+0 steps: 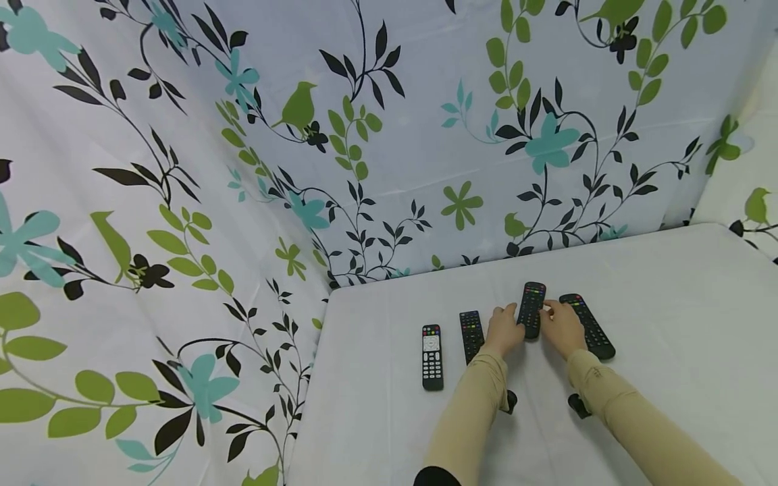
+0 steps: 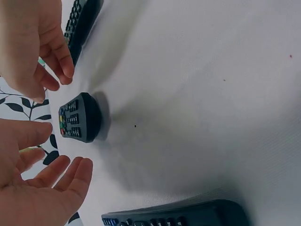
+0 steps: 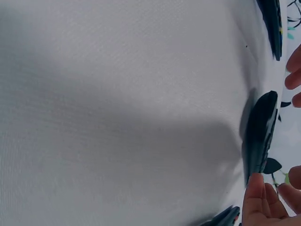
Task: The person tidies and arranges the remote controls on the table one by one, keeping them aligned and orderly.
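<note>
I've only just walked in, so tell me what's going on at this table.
A person's left hand and right hand flank the third remote from the left, which lies on a white table. The left hand's fingers look relaxed and apart from it; whether the right hand touches it is hard to tell. The leftmost remote, the second remote and the rightmost remote lie in a rough row with it.

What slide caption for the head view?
Left hand and right hand flank the third-from-left of four black remote controls on a white tabletop.
</note>
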Tool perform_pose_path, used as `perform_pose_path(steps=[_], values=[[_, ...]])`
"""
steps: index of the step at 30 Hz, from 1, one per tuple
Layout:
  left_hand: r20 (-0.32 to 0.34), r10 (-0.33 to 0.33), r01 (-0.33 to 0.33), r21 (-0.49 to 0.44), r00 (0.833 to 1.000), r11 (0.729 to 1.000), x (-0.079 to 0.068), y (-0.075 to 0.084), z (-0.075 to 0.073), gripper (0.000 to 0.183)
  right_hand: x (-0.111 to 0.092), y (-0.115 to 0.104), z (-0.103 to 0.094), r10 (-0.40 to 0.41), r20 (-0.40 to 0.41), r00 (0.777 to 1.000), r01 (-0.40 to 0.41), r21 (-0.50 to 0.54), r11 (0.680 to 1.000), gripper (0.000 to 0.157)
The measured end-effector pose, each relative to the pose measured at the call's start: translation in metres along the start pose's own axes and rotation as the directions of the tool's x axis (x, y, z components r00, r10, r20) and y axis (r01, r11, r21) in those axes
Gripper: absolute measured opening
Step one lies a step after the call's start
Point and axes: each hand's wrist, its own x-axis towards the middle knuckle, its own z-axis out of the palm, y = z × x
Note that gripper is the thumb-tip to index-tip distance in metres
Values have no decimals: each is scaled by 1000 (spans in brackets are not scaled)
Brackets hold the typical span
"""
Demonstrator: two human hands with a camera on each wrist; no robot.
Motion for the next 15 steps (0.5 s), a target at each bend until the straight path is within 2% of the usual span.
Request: perform_pose_path(steps=[7, 15], values=[[54, -38, 39, -12, 998, 999, 6, -6, 6, 58, 4, 1, 12, 45, 72, 996, -45, 9, 999, 39], [40, -36, 39, -77, 999, 996, 8, -5, 17, 58, 1, 4, 18, 80, 91, 993, -82, 21, 996, 41]])
